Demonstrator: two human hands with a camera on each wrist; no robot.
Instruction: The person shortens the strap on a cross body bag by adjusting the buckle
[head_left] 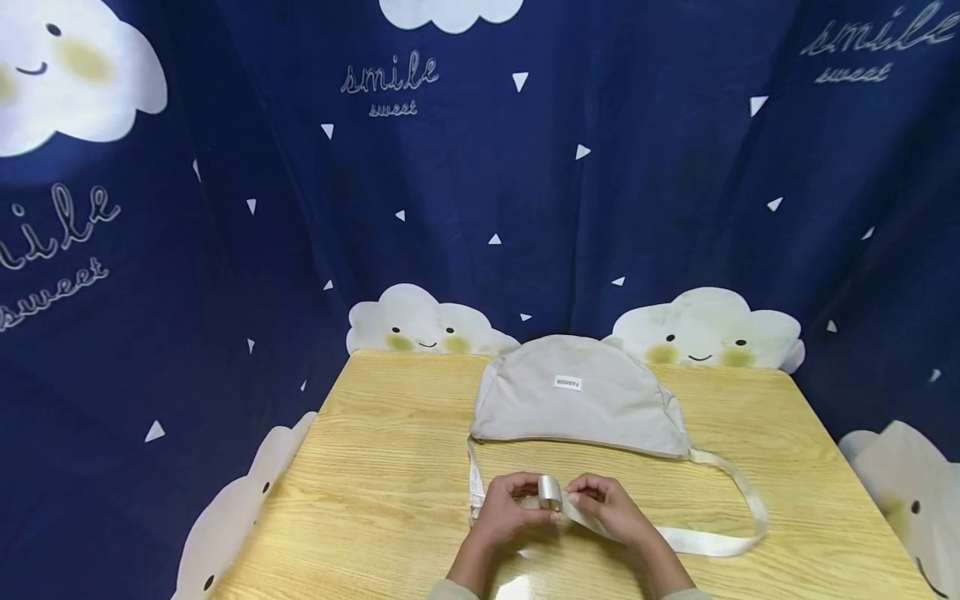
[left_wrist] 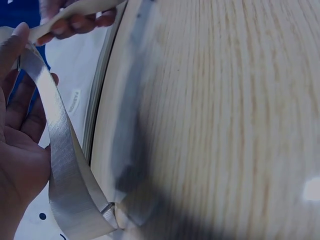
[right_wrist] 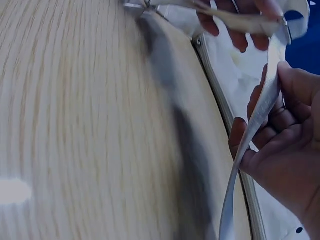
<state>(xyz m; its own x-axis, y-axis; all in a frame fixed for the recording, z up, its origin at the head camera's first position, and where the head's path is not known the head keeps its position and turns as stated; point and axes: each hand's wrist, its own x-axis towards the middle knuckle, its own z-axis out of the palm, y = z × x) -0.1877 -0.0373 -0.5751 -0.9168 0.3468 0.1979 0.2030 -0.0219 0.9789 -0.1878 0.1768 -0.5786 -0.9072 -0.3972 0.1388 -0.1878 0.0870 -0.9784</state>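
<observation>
A pale beige shoulder bag lies on the wooden table, its small label facing up. Its webbing strap loops out from the bag's right corner toward both hands. My left hand pinches the strap near a metal slider buckle, where a short loop of webbing stands up. Close beside it, my right hand holds the strap between thumb and fingers. In the left wrist view a doubled length of strap hangs below the left hand to another metal fitting.
The light wooden table extends to both sides of the bag. A dark blue curtain with clouds and triangles hangs behind and around it. The bag's zipper edge runs just beyond the hands.
</observation>
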